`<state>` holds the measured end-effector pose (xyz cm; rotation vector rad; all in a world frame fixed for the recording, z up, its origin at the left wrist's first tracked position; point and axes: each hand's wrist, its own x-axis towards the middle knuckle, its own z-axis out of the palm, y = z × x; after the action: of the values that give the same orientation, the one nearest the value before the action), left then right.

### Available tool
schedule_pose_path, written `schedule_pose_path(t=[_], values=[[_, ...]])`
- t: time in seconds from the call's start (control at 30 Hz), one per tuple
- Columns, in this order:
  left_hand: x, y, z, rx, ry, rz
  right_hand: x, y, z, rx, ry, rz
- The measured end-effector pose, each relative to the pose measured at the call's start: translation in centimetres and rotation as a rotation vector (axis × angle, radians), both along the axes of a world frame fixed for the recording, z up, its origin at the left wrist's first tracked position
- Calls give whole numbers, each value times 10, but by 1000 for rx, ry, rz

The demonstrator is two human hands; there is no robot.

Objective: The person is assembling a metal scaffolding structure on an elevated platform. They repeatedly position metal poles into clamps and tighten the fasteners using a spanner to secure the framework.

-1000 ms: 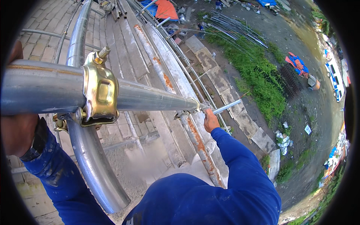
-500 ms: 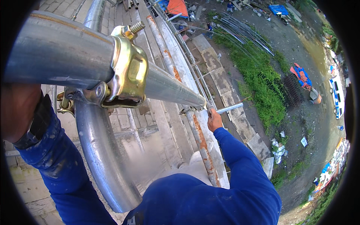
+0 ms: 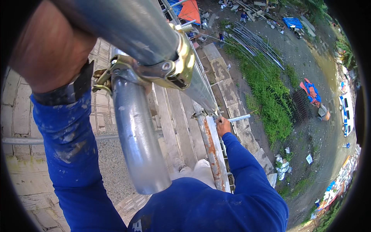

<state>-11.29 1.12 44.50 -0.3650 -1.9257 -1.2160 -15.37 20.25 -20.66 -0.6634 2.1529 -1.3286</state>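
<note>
A long grey scaffold pipe (image 3: 119, 27) slants from the upper left down to the middle. My left hand (image 3: 50, 50), smeared by motion, is wrapped against its underside, with the fingers hidden behind it. A brass-coloured swivel coupler (image 3: 184, 63) clasps this pipe. Its other half joins a second grey pipe (image 3: 137, 131), whose end points toward my chest. At the long pipe's far end, my right hand (image 3: 223, 127) is closed beside a small coupler (image 3: 200, 113) on a rusty-streaked pipe (image 3: 210, 145). What the right fingers grip is too small to make out.
Plank decking (image 3: 176, 116) lies below, with a paved surface (image 3: 23, 116) at left. A short pipe (image 3: 239, 118) sticks out beyond my right hand. Far below on the right are stacked pipes (image 3: 257, 42), grass (image 3: 266, 100) and a white-and-blue vehicle (image 3: 346, 114).
The near part of the long pipe, its swivel coupler and the second pipe have shifted rightward in view. My left hand and forearm have moved up and right. The right hand stays nearly in place.
</note>
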Motion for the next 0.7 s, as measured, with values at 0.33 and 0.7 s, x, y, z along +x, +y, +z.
schedule_pose_path(t=[0.33, 0.7], values=[[6, 19, 16, 3, 94, 22, 9, 43, 48, 203, -203, 198], [-16, 35, -1, 124, 129, 20, 18, 42, 83, 375, 5, 45]])
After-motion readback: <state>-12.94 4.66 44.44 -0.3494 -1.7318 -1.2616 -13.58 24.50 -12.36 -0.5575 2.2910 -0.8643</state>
